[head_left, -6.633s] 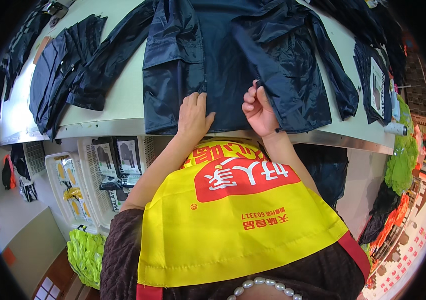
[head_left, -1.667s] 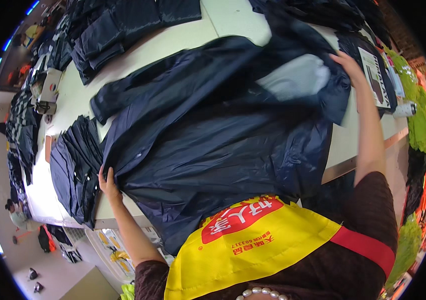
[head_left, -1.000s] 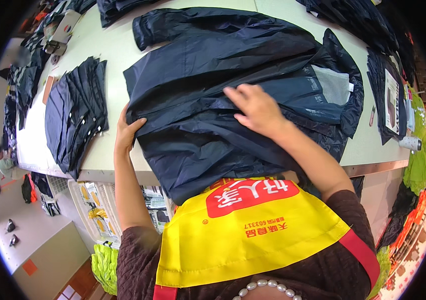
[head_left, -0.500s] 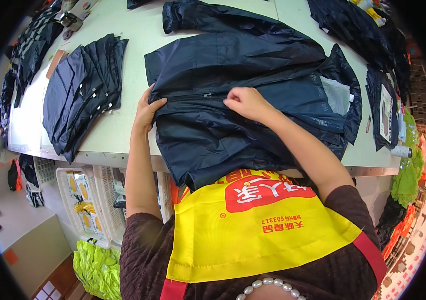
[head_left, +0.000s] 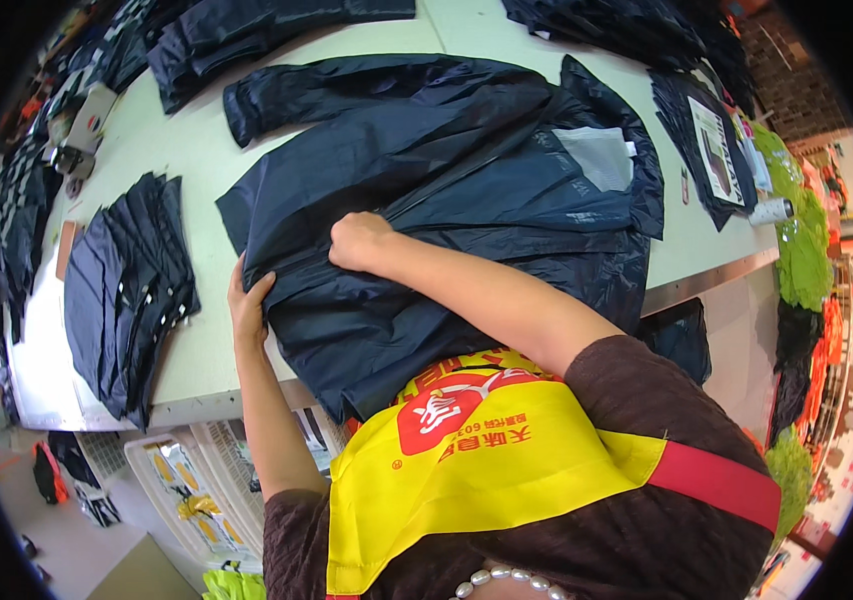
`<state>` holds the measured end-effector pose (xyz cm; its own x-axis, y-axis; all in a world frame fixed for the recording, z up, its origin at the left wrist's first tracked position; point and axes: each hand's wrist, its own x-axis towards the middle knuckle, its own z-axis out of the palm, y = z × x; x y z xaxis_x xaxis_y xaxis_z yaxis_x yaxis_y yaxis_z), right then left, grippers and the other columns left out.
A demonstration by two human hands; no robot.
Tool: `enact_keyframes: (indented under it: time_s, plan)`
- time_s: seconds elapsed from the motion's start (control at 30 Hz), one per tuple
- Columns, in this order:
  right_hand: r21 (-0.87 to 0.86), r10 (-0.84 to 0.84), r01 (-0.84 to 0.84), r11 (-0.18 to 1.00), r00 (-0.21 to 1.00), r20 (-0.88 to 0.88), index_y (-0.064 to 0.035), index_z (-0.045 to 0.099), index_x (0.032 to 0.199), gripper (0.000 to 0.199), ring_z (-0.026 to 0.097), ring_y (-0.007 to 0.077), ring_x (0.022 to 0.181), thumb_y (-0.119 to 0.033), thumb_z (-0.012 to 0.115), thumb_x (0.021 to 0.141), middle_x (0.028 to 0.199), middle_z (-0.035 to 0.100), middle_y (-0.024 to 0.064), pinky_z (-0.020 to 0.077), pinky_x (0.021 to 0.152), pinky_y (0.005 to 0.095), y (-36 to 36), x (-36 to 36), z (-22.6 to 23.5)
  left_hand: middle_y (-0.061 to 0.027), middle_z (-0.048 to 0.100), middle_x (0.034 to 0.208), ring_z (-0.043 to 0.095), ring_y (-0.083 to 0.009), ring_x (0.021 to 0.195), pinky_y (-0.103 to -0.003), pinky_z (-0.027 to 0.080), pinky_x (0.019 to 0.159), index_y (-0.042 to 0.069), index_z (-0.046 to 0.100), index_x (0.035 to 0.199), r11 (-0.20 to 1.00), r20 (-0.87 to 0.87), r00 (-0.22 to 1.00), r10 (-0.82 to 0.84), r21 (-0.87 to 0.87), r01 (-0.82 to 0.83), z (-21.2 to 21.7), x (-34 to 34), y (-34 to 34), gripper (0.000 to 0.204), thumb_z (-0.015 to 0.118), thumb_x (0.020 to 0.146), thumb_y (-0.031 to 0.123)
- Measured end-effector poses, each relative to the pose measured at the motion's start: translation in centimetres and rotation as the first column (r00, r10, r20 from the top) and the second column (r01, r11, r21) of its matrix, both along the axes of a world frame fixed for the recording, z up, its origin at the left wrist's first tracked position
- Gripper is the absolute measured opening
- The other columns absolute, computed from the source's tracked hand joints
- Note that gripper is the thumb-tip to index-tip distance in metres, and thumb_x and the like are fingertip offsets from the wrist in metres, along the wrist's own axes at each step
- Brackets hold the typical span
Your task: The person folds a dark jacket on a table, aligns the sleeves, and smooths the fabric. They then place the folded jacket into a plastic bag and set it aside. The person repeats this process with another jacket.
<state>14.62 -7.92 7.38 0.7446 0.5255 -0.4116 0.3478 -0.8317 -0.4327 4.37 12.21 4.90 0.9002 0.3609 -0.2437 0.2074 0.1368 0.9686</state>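
Note:
A dark navy jacket (head_left: 416, 110) lies spread across the pale table, its collar end to the right. Its front is partly open there, showing a light mesh patch (head_left: 601, 160) inside. At the jacket's left hem, my left hand (head_left: 249, 305) pinches the edge, thumb on top of the cloth. My right hand (head_left: 358, 242) is closed in a fist over the zip line a little right of that hem. Whatever its fingers hold is hidden, and the zip slider is out of sight.
Dark cut pieces (head_left: 126, 300) lie fanned out at left. More dark garments (head_left: 276, 35) are heaped along the far side. At right are folded dark pieces with a printed card (head_left: 716, 155) and a thread spool (head_left: 771, 211). White crates (head_left: 186, 490) stand below the table edge.
My right hand has moved left along the zip toward the hem, covering the slider that showed before. My left hand still grips the hem. The whole view has shifted and tilted.

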Motion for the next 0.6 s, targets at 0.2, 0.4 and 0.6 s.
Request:
enact_keyframes:
  time_s: [0.2, 0.4, 0.6]
  plan:
    - [0.009, 0.001, -0.002, 1.0, 0.998, 0.063, -0.0054, 0.07, 0.093, 0.023, 0.064, 0.0308, 0.094, -0.014, 0.058, 0.075, 0.099, 0.067, 0.0159, 0.0513, 0.08, 0.0416, -3.3, 1.4, -0.1, -0.0131, 0.059, 0.114, 0.057, -0.0203, 0.102, -0.03, 0.041, 0.093, -0.003, 0.046, 0.13, 0.983, -0.062, 0.998, -0.027, 0.178, 0.038, -0.3, 0.4, 0.4, 0.063, 0.071, 0.072, 0.004]
    - [-0.198, -0.164, 0.223, 0.955, 0.947, 0.276, -0.0089, 0.069, 0.09, 0.023, 0.064, 0.0314, 0.089, -0.026, 0.062, 0.077, 0.094, 0.067, 0.0149, 0.0507, 0.078, 0.0423, -22.4, 9.7, 5.3, -0.0099, 0.061, 0.109, 0.058, -0.0176, 0.098, -0.029, 0.043, 0.09, -0.002, 0.048, 0.127, 0.911, -0.089, 0.991, 0.105, 0.407, -0.06, -0.4, -1.5, 6.3, 0.058, 0.071, 0.073, 0.002]
    - [-0.225, -0.286, 0.36, 0.906, 0.909, 0.304, -0.006, 0.067, 0.087, 0.025, 0.064, 0.0282, 0.087, -0.03, 0.064, 0.082, 0.088, 0.067, 0.0103, 0.0489, 0.074, 0.0407, -36.5, 13.2, 3.7, -0.0157, 0.06, 0.113, 0.058, -0.025, 0.103, -0.033, 0.043, 0.093, -0.001, 0.044, 0.13, 0.796, -0.248, 0.962, 0.113, 0.602, 0.062, -1.9, 0.9, 7.6, 0.07, 0.077, 0.07, 0.014]
